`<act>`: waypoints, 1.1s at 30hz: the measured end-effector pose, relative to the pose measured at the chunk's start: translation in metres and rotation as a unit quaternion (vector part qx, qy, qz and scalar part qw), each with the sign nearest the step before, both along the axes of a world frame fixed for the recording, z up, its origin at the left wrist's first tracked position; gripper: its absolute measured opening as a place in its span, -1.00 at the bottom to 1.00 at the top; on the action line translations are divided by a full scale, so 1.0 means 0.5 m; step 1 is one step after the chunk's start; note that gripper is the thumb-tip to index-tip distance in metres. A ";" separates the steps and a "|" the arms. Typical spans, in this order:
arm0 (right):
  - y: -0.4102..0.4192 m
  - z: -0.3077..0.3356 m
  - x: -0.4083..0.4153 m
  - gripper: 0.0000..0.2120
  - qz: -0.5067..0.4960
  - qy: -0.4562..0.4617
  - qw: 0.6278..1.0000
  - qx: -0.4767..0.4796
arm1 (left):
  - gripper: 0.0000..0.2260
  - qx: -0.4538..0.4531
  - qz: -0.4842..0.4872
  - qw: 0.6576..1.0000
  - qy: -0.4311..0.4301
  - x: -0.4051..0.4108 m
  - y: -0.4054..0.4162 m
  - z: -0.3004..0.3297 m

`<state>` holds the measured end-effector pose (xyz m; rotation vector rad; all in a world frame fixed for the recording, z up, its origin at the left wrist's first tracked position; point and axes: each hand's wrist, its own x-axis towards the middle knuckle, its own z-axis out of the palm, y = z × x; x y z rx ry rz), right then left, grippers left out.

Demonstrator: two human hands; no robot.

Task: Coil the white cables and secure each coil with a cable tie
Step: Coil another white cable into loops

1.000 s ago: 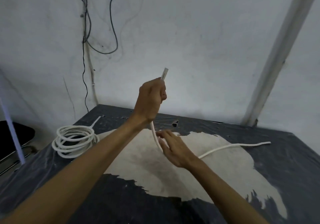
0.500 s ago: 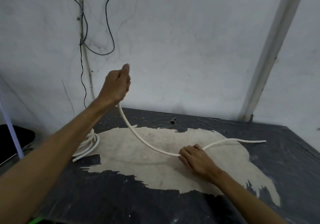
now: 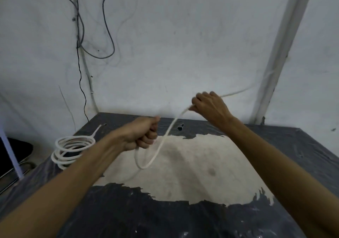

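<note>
A loose white cable (image 3: 160,146) hangs in a U-shaped loop between my hands above the table. My left hand (image 3: 142,135) is closed in a fist on one end of it, over the table's middle. Higher and to the right, my right hand (image 3: 209,107) grips the cable further along, and the free tail streams off blurred to the right, in the air. A finished coil of white cable (image 3: 73,150) lies at the table's left edge, with one short end pointing toward the wall.
The table (image 3: 302,146) is covered in dark plastic with a large pale worn patch in the middle. A small dark object (image 3: 180,127) lies near the back edge. Dark wires (image 3: 108,35) hang on the wall behind. A white post (image 3: 278,54) stands at back right.
My left hand came down from beside the wall to the table's middle. My right hand rose off the table, lifting the cable; the tail left the surface and a hanging loop formed.
</note>
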<state>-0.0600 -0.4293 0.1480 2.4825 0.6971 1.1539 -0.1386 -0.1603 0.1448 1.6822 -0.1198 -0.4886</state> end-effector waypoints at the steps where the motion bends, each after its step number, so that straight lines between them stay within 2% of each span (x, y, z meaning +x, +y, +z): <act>1: 0.028 0.032 -0.009 -0.72 0.013 -0.007 1.000 0.019 | -0.58 -0.029 0.005 0.999 0.015 0.003 -0.015 -0.009; 4: 0.109 0.096 -0.064 -0.67 0.036 -0.032 0.994 0.099 | -0.58 -0.127 0.048 0.990 0.043 0.021 -0.038 -0.020; 6: 0.151 0.107 -0.099 -0.71 0.031 -0.030 0.988 0.148 | -0.58 -0.177 0.077 0.980 0.052 0.035 -0.042 -0.020; 9: 0.181 0.084 -0.135 -0.79 0.045 0.076 0.970 0.228 | -0.57 -0.226 0.114 0.966 0.057 0.051 -0.036 -0.019; 14: 0.193 0.039 -0.188 -0.85 0.118 0.227 0.897 0.360 | -0.56 -0.314 0.142 0.937 0.051 0.075 -0.022 -0.039; 16: 0.202 0.020 -0.212 -0.84 0.147 0.268 0.870 0.388 | -0.52 -0.375 0.153 0.912 0.062 0.085 -0.016 -0.045; 18: 0.211 -0.004 -0.230 -0.87 0.180 0.285 0.856 0.392 | -0.47 -0.426 0.168 0.886 0.075 0.089 -0.011 -0.044; 21: 0.224 -0.040 -0.244 -0.85 0.203 0.271 0.876 0.342 | -0.55 -0.373 0.231 0.898 0.043 0.094 -0.011 -0.046; 23: 0.225 -0.049 -0.244 -0.78 0.211 0.256 0.882 0.335 | -0.60 -0.359 0.217 0.907 0.042 0.093 -0.014 -0.047; 27: 0.208 -0.063 -0.234 -0.83 0.249 0.250 0.887 0.298 | -0.54 -0.422 0.157 0.890 0.067 0.086 -0.007 -0.026; 30: 0.190 -0.083 -0.212 -0.79 0.244 0.237 0.909 0.242 | -0.60 -0.473 0.168 0.860 0.094 0.092 0.000 -0.017; 33: 0.165 -0.099 -0.184 -0.71 0.245 0.269 0.900 0.241 | -0.57 -0.567 0.126 0.798 0.161 0.108 0.015 -0.024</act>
